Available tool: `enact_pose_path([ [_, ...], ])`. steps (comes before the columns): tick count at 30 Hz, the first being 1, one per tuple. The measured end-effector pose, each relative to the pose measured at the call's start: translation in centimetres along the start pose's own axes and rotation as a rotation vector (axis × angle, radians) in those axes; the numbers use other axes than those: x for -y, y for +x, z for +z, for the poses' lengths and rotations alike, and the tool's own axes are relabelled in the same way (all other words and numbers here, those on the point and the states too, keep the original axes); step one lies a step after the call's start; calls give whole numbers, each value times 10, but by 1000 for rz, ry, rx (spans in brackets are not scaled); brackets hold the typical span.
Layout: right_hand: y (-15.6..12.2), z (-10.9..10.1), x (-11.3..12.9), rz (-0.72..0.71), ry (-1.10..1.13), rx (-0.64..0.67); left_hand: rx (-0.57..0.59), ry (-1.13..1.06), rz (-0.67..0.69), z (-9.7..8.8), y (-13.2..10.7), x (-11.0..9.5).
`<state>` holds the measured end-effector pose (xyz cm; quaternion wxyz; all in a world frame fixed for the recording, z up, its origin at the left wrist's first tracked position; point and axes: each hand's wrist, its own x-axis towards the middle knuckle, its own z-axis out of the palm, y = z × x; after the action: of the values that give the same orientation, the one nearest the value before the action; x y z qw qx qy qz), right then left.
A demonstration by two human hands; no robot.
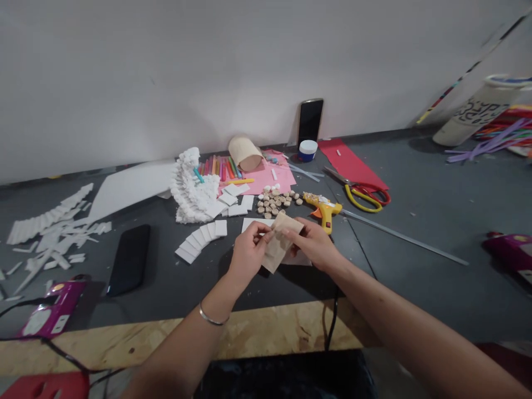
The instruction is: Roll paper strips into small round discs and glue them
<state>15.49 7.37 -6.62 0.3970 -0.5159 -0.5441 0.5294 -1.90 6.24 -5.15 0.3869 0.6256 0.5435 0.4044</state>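
Observation:
Between my two hands is a piece of brown paper (277, 246), folded or curled at its top edge. My left hand (249, 246) pinches its upper left edge with thumb and fingers. On the other side, my right hand (313, 241) grips the paper, its thumb lying across the front and some fingers hidden behind. Just beyond sits a cluster of small round brown paper pieces (272, 205). A yellow glue gun (324, 209) lies right of them. White square pieces (201, 238) are fanned out left of my left hand.
Scissors (361, 194) and a metal ruler-like strip (407, 238) lie to the right. A phone (129, 259) rests at left, another phone (310, 122) leans on the wall. A blue jar (308, 150), a tipped brown paper cup (245, 153) and fluffy white material (193, 188) stand at the back.

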Motion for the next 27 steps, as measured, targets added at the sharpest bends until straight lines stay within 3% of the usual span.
enact_pose_path([
  [6, -2, -2, 8, -4, 100, 52, 27, 63, 67, -1, -3, -4],
  [15, 0, -8, 3, -45, -11, 53, 86, 140, 79, -1, -5, -5],
  [27, -3, -8, 12, -82, 54, 12, 84, -29, 87, 3, -2, -6],
])
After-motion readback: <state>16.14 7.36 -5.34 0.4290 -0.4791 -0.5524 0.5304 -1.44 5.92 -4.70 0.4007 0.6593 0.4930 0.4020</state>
